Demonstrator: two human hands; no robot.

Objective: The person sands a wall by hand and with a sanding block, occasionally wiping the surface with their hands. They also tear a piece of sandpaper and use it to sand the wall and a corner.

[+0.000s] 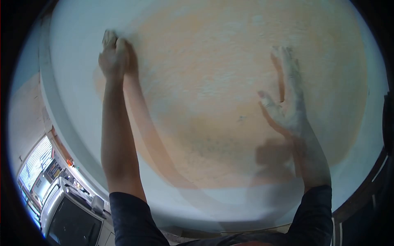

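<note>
Sanding pad (pixel 109 37) pressed to orange-patched ceiling (pixel 230 74), upper left of frame.
Left hand (pixel 114 57) is clenched around the pad; right hand (pixel 287 102) lies flat and spread open against the ceiling at right, holding nothing. No readable writing shows.

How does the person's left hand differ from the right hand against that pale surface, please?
The left hand is closed around a small pale pad, while the right hand is open and holds nothing. The left hand looks sharp; the right hand is blurred. Both reach up to the orange-tinted surface, on arms in dark sleeves.
</note>
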